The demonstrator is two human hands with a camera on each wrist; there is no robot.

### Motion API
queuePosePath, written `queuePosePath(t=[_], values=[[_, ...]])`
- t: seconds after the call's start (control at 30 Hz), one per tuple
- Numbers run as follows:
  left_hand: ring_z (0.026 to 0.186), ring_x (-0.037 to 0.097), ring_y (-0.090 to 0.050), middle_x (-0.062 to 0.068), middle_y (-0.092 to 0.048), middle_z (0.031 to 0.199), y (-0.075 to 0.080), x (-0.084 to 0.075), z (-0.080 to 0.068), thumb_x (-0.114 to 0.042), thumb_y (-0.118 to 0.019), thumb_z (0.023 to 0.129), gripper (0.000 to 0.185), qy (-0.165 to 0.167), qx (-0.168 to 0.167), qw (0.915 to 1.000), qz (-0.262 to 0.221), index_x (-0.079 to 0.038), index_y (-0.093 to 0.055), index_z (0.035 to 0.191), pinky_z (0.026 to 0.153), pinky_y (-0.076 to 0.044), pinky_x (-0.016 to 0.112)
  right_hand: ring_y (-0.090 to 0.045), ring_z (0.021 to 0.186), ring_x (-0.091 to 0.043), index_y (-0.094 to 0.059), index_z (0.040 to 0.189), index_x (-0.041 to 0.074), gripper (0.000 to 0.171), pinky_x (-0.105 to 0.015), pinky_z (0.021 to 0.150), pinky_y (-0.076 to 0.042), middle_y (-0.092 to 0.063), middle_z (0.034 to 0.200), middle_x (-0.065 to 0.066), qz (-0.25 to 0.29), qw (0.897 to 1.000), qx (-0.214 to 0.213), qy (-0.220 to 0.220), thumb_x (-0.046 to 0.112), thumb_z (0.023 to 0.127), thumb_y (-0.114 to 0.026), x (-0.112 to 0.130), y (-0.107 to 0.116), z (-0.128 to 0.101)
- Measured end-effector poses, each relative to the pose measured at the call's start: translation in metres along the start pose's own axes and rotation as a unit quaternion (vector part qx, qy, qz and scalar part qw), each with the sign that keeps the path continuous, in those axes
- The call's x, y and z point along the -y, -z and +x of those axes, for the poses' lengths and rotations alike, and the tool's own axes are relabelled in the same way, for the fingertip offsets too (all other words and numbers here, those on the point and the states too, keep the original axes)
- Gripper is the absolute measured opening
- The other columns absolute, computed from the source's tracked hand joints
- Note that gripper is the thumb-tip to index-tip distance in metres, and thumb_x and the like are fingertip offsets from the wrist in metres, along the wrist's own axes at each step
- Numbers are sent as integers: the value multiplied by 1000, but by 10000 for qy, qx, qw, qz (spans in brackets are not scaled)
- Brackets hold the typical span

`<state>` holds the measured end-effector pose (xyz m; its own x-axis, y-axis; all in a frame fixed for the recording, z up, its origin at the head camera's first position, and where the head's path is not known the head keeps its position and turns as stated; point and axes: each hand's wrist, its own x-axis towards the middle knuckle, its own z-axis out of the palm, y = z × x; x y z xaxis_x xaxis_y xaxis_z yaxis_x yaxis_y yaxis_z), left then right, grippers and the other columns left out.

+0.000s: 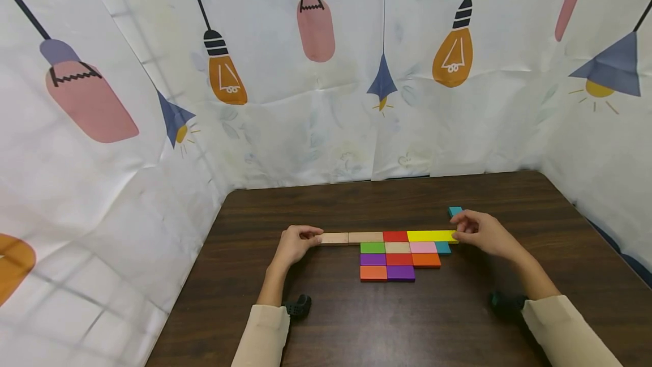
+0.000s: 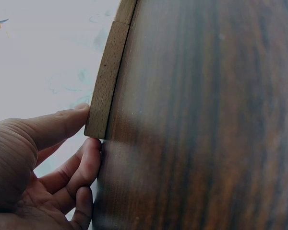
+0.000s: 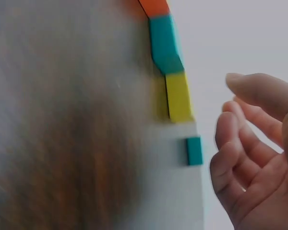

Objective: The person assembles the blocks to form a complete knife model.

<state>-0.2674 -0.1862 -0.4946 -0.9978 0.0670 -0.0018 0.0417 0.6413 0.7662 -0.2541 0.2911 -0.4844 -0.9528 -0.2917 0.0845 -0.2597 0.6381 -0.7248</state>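
I see two hands at a row of flat coloured blocks on a dark wooden counter (image 1: 509, 197). My left hand (image 1: 295, 244) has its fingers curled, thumb (image 2: 57, 125) and fingertips touching the near end of a plain wooden block (image 1: 334, 238) that lies just to its right. From there the row runs on through a second plain block (image 1: 365, 237) and a red block (image 1: 395, 237) to a long yellow block (image 1: 431, 236). My right hand (image 1: 484, 234) sits at the yellow block's far end with loosely curled fingers; I cannot tell whether they touch it. A small teal block (image 1: 455, 211) lies alone just beyond this hand. Below the row, between both hands, more coloured blocks (image 1: 399, 260) sit packed edge to edge.
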Motion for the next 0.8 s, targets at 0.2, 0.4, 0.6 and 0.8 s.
queuePosePath(t=[0.2,0.4,0.6,0.8], values=[[71,14,-57,-1,-67,83,1,0,0,-24,-75,83,14,-1,12,10000,38,-25,-77,97,63,-46,29,-55,69,-16,-54,126,5,45,-27,60,-47,-61,90,-7,555,9973,-363,-325,32,92,-65,-27,16,14],[71,14,-57,-1,-67,83,0,1,-1,-23,-75,83,14,-9,31,10000,4,-25,-77,98,63,-46,29,-57,72,-20,-48,137,5,54,-30,62,-50,-63,95,-12,572,9958,-184,-694,33,93,-64,-43,25,26],[72,14,-57,-1,-67,83,0,1,-1,-23,-75,84,15,-18,23,10000,13,-25,-77,98,63,-47,29,-57,76,-20,-44,142,5,60,-31,64,-49,-64,101,-17,594,9931,277,-975,33,93,-64,-47,30,36],[73,14,-57,-2,-67,82,0,1,0,-24,-75,83,14,-18,3,10000,8,-26,-77,97,64,-47,29,-54,73,-19,-48,139,6,57,-31,62,-48,-61,95,-15,517,9914,552,-1071,32,92,-65,-50,31,43]])
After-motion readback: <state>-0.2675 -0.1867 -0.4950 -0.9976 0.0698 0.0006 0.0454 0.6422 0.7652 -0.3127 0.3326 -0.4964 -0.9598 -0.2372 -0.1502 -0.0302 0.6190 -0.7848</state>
